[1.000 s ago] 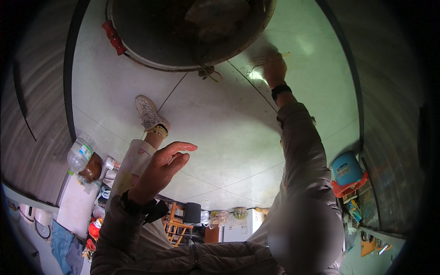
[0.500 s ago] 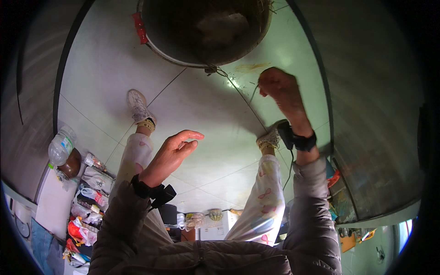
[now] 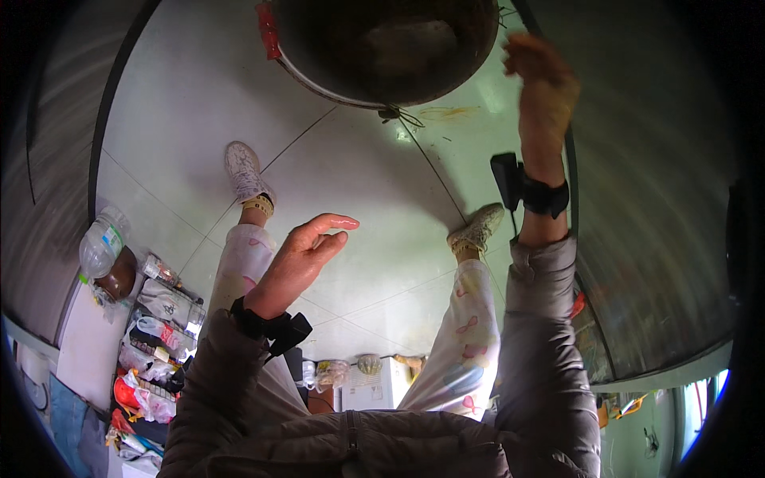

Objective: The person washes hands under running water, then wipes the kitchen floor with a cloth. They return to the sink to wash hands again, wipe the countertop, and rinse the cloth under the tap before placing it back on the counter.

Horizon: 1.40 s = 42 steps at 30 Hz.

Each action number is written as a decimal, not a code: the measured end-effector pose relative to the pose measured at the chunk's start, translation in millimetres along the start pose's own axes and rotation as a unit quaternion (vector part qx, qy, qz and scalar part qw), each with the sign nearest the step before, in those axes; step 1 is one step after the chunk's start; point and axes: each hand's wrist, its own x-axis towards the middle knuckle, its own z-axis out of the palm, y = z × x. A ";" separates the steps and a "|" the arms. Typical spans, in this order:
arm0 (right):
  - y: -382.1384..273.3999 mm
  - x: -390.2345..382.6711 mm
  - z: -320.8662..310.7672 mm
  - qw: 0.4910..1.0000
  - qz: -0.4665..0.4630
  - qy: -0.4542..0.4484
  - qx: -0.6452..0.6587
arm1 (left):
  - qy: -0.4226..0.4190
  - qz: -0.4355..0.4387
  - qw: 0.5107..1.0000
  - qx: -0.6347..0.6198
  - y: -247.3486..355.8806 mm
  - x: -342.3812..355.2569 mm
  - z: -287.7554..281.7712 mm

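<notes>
At the top of the head view a large dark round pot (image 3: 319, 68) sits on the tiled floor, with a red grip (image 3: 268, 30) on its left rim and twisted wire (image 3: 396, 115) at its near edge. A pale patch shows inside; the rest is too dark to make out. My right hand (image 3: 544, 84) is raised just right of the pot, apart from its rim, its fingers smeared by motion. Nothing can be made out in it. My left hand (image 3: 307, 251) hovers over the floor between my legs, empty, its wet-looking index finger stretched out and thumb apart.
Pale straw-like bits (image 3: 450, 113) lie on the floor near the pot. At left are a clear plastic bottle (image 3: 103, 245), a brown jar (image 3: 118, 275) and a rack (image 3: 163, 323) crowded with bags and packages. A white box (image 3: 374, 390) stands behind my legs. My shoes flank the floor's middle.
My right hand has moved up and to the right, toward the pot's right side; its curled fingers look looser. My left hand has hardly moved. The pot appears slightly farther right and up.
</notes>
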 end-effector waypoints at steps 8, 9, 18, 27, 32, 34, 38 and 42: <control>216.0 -149.2 -72.0 0.768 0.639 0.026 -0.001 | 0.010 -0.056 0.997 0.054 -2.2 16.3 3.1; 237.5 -160.4 -76.8 0.789 0.610 0.035 0.059 | 0.011 -0.063 0.997 0.054 -3.7 17.5 3.7; 333.8 -168.3 -71.2 0.802 0.553 0.226 -0.013 | 0.024 -0.089 0.992 0.086 -5.9 29.2 8.9; 290.3 -71.4 -123.5 0.738 0.178 -0.131 -0.637 | 0.018 -0.101 0.991 0.088 -8.3 33.1 9.4; 290.4 -64.2 -110.3 0.776 0.119 -0.220 -0.579 | 0.029 -0.101 0.991 0.088 -6.9 32.6 4.9; 299.3 -80.3 -93.0 0.740 0.114 -0.252 -0.613 | 0.028 -0.119 0.987 0.100 -4.9 32.5 2.3; 309.9 -102.8 -40.0 0.735 0.128 -0.232 -0.624 | 0.029 -0.081 0.994 0.074 -0.7 30.8 0.2; 301.5 -117.7 17.3 0.750 0.115 -0.259 -0.598 | 0.034 -0.081 0.993 0.081 1.9 27.2 -2.5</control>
